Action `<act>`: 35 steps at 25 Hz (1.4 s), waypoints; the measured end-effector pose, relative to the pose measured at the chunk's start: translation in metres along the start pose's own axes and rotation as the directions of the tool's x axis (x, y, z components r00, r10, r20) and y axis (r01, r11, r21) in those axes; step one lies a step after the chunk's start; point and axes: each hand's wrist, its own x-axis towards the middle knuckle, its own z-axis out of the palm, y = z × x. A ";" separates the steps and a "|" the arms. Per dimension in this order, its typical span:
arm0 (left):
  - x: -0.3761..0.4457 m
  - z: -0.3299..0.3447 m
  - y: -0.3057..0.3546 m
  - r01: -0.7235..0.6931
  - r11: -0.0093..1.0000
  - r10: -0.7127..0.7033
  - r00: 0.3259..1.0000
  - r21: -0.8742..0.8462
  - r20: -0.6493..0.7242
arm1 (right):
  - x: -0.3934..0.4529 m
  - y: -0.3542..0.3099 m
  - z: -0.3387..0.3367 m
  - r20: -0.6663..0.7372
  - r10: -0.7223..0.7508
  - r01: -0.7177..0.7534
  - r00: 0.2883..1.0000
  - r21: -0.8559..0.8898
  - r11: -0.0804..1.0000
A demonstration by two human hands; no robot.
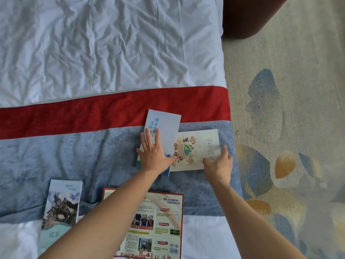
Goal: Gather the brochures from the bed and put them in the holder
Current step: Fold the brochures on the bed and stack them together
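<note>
Several brochures lie on the bed. A pale blue brochure [168, 128] with blue script lies partly over a cream brochure [203, 146] with a food drawing, both on the blue bed runner. My left hand [155, 156] presses flat on the pale blue one, fingers spread. My right hand [219, 163] rests on the cream brochure's lower right corner, fingers curled at its edge. Closer to me lie a brochure with a statue picture [61, 202] and a red-bordered leaflet [164, 221], partly hidden by my left forearm. No holder is in view.
The bed has a wrinkled white sheet [93, 43], a red band [74, 113] and a blue runner [65, 157]. Its right edge drops to a patterned carpet [289, 128]. A dark red piece of furniture [248, 15] stands at the top right.
</note>
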 end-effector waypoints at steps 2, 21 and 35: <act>0.001 -0.001 -0.001 -0.012 0.999 0.011 1.000 -0.039 -0.025 | 0.004 0.000 -0.001 -0.077 0.214 -0.190 0.974 0.243 0.951; 0.016 -0.023 -0.023 -0.004 0.992 -0.016 0.987 -0.123 -0.157 | 0.012 -0.044 0.003 -0.045 0.323 -0.215 0.945 0.658 0.721; 0.010 -0.028 -0.039 -0.013 0.982 -0.019 0.986 -0.187 -0.167 | -0.001 -0.026 -0.004 0.150 0.263 -0.290 0.953 0.695 0.658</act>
